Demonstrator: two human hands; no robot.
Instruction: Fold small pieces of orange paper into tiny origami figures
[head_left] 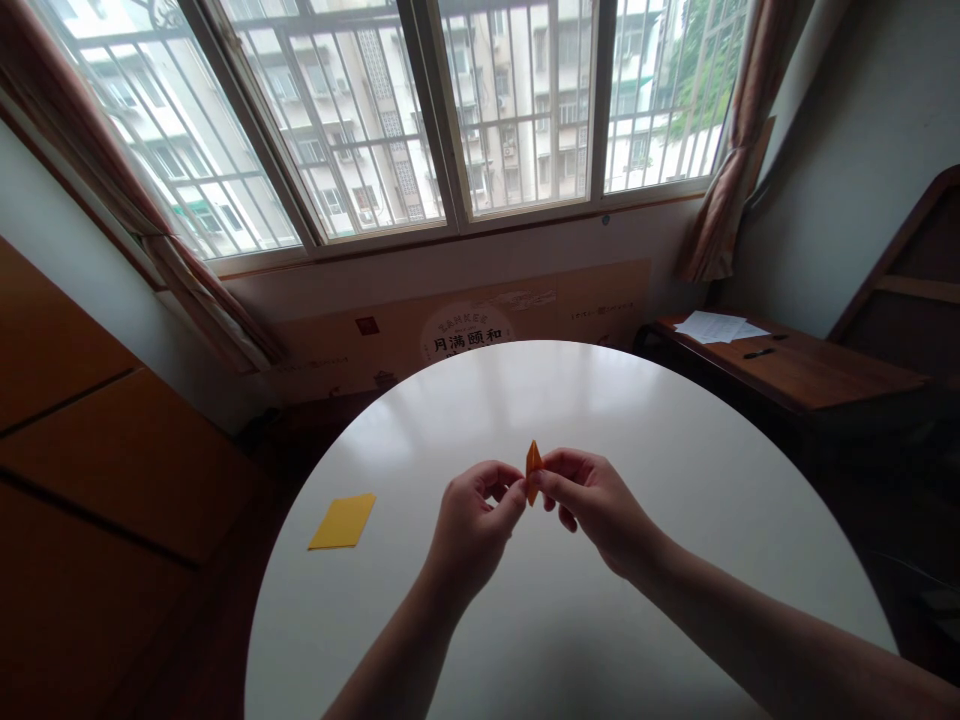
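Note:
A small folded piece of orange paper (pixel 533 458) is held upright above the middle of the round white table (pixel 360 610). My left hand (pixel 480 515) pinches its left side between thumb and forefinger. From the right, my right hand (pixel 600 500) grips it with thumb and forefinger, its other fingers curled below. The fingertips hide part of the paper's middle; its pointed upper end and lower end show. Left of my hands, some yellow square paper (pixel 343 521) lies flat on the table.
Beyond the table stand a printed cardboard panel (pixel 322 365) and barred windows (pixel 525 110) with curtains. A wooden side table (pixel 832 370) with white papers (pixel 720 326) is at the right, near a chair-like wooden frame (pixel 907 260). An orange-brown cabinet (pixel 97 440) stands at the left.

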